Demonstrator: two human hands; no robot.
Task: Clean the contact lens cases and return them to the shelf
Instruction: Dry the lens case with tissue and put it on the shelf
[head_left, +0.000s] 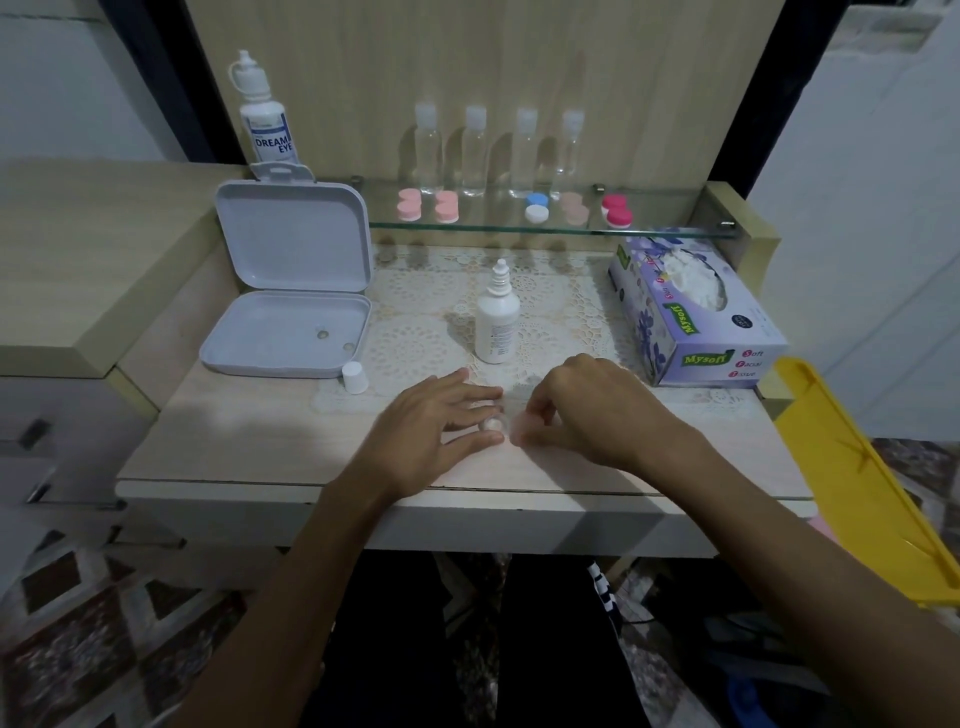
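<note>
Near the front edge of the pale wooden worktop (218, 447), my left hand (436, 431) steadied the small pale contact lens case (491, 423); my right hand (582, 410) pinched what seemed its pink cap (521, 427), best unscrewed gently

Solution bottle (497, 317) at tabletop (249, 447) centre; open box (288, 291) toward left edge, tissue box (691, 317) toward right edge; lens cases (536, 207) on glass shelf (649, 228) behind, small bottles (475, 150) along shelf's back.
</note>
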